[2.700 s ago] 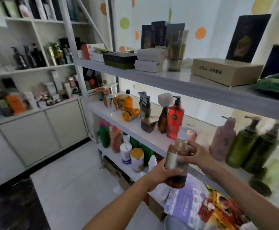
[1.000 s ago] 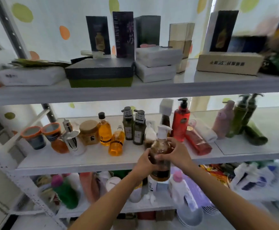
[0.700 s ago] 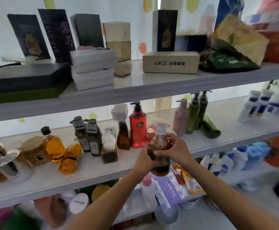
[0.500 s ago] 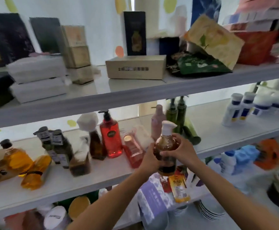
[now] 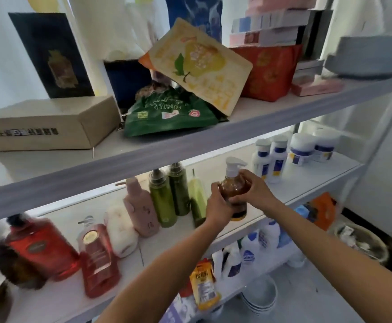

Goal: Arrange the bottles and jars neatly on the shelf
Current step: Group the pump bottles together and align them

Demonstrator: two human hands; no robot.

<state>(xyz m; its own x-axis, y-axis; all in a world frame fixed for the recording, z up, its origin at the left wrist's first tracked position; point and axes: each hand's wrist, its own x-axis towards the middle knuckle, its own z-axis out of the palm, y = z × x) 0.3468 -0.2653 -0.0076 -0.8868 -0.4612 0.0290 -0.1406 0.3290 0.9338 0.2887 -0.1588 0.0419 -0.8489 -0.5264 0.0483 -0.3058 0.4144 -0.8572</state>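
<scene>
A brown pump bottle (image 5: 234, 190) with a white pump head is held upright over the middle shelf (image 5: 311, 180). My left hand (image 5: 218, 207) grips its left side and my right hand (image 5: 254, 191) wraps its right side. Whether its base touches the shelf is hard to tell. Just left of it stand a light green bottle (image 5: 196, 197), two dark green pump bottles (image 5: 169, 194) and a pink bottle (image 5: 140, 209). Further left a red bottle (image 5: 97, 255) and a white one (image 5: 120, 231) lie on their sides beside an upright red pump bottle (image 5: 41, 248).
White bottles and jars with blue labels (image 5: 292, 152) stand at the shelf's right end. The upper shelf (image 5: 157, 155) carries a cardboard box (image 5: 48, 124), green and yellow pouches and a red box. Below are white bottles (image 5: 253, 245), a sachet and stacked bowls (image 5: 260, 297).
The view and both hands have swung right along the shelf, carrying the brown pump bottle past the red and green bottles to the open stretch before the white bottles.
</scene>
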